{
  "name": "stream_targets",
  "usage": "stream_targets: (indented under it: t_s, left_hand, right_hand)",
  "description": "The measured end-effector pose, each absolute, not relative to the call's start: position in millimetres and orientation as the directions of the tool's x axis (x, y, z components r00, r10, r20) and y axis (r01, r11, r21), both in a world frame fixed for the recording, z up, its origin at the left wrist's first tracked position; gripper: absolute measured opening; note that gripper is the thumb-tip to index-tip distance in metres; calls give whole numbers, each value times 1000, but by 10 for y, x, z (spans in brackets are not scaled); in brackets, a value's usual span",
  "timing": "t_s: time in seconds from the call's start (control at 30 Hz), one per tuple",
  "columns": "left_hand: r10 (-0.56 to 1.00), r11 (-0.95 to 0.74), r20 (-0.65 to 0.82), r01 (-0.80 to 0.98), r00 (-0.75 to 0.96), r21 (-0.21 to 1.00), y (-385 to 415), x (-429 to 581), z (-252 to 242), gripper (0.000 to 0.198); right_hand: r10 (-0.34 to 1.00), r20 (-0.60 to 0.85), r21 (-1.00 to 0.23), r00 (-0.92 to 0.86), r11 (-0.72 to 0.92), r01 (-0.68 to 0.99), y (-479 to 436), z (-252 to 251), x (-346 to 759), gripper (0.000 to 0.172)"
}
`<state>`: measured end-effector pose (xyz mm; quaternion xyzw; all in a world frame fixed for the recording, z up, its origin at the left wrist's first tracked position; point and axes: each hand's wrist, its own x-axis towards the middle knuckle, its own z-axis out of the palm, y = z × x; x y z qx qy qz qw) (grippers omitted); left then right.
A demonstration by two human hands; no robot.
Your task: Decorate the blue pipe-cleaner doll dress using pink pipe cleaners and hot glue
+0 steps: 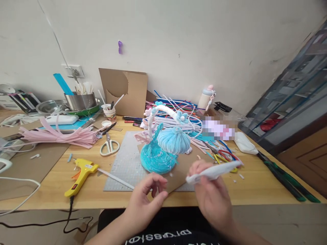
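My right hand pinches a long white flat piece, blurred by motion, so its exact kind is unclear. To its left, over the table's front edge, my left hand has curled fingers with a gap to the thumb and holds nothing. Just beyond both hands stands a lamp-shaped pipe-cleaner craft. It has a coiled turquoise base, a white curved stem with small flowers, and a light blue hanging shade. Neither hand touches it.
A yellow glue gun and scissors lie left of the grey cutting mat. Pink strips sit further left. Colourful pipe cleaners pile up behind the craft. Pliers and a green-black tool lie to the right.
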<state>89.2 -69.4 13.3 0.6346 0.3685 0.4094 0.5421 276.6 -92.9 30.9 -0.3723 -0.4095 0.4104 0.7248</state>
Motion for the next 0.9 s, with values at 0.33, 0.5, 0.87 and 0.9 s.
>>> stream_targets:
  t_s: [0.33,0.5,0.87,0.9]
  left_hand:
    - [948,97,-45,-153,315,983,-699,877,110,21]
    - [972,228,-197,-295,131,928,-570,750,6,31]
    - [945,320,-253,-438,207,840,-540,761,-78,28]
    - [946,319,-253,-435,204,842,-536,752,-57,28]
  right_hand:
    - [967,37,-997,-253,18,-79,-679,380,2267,14]
    - [971,-23,-991,-238,-53,-122,-579,272,2181,26]
    - [939,-191,-949,-287,-251,-191,-519,-31,2021,35]
    - [941,-193,-946,-278,-254,-201,-520,-35,2028,34]
